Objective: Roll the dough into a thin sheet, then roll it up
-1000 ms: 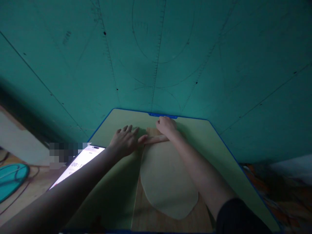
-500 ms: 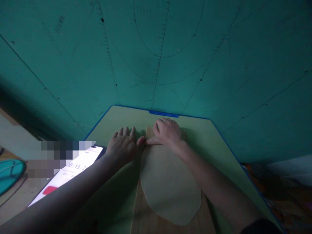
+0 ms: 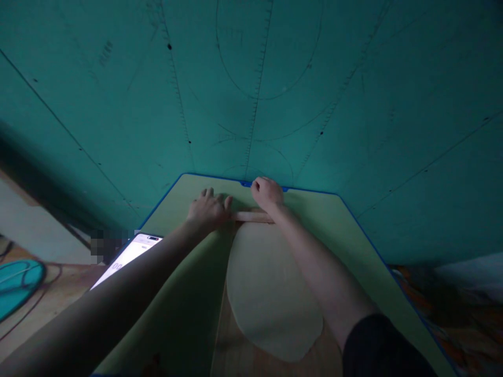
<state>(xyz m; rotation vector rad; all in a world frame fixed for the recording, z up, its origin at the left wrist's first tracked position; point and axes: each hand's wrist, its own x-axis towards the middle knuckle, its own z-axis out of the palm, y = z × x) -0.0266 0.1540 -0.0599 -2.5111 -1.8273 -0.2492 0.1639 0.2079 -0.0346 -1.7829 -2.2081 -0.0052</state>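
Observation:
A pale, flat sheet of rolled dough [image 3: 275,293] lies on a long wooden board [image 3: 230,351]. Across the dough's far edge lies a thin wooden rolling pin [image 3: 253,216]. My left hand [image 3: 210,208] is on the pin's left end, palm down, with its fingers and thumb apart. Curled into a fist, my right hand [image 3: 268,193] is just beyond the pin, its wrist and heel over the pin's right part. The pin's right end is hidden under that arm. The left end is covered by my left hand.
The board rests on a yellow-green table [image 3: 330,220] with a blue rim, against a green marked wall [image 3: 251,78]. A lit phone [image 3: 126,256] lies left, partly behind my left arm. A turquoise round item [image 3: 19,288] is at far left; dim clutter [image 3: 456,314] shows at right.
Both hands and the rolling pin have moved forward, away from me, towards the wall. My right hand has passed further beyond the pin. The dough has stayed in place.

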